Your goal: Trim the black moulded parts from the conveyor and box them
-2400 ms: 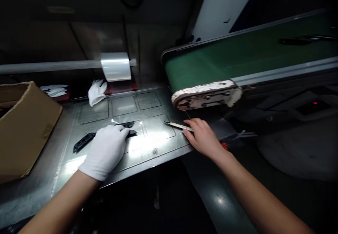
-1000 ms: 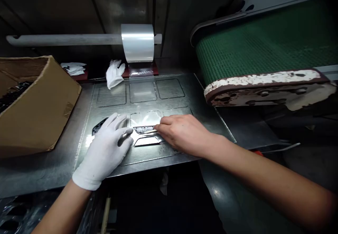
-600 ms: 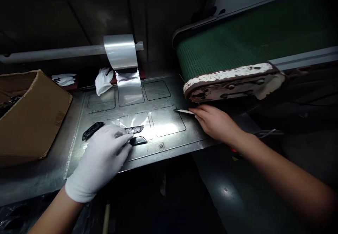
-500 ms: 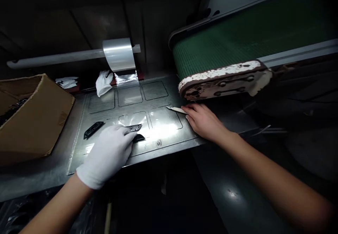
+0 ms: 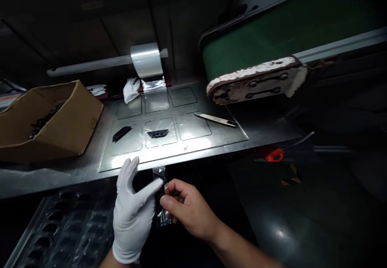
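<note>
1. Left hand [image 5: 133,215], gloved, and bare right hand [image 5: 184,207]: both now lifted off the metal plate [image 5: 211,139], pinching a film-wrapped black part [image 5: 161,197] below its edge.
2. Knife [image 5: 216,119]: released, lying on the plate.
3. Two black parts [image 5: 157,133]: remain unwrapped on the plate.

Two hands: one gloved left hand [image 5: 132,215], one bare right hand [image 5: 188,207], sharing one film-wrapped part [image 5: 161,195]. Two black parts [image 5: 121,133] [image 5: 157,132], one knife [image 5: 215,119], one film roll [image 5: 146,59], one cardboard box [image 5: 57,118].
</note>
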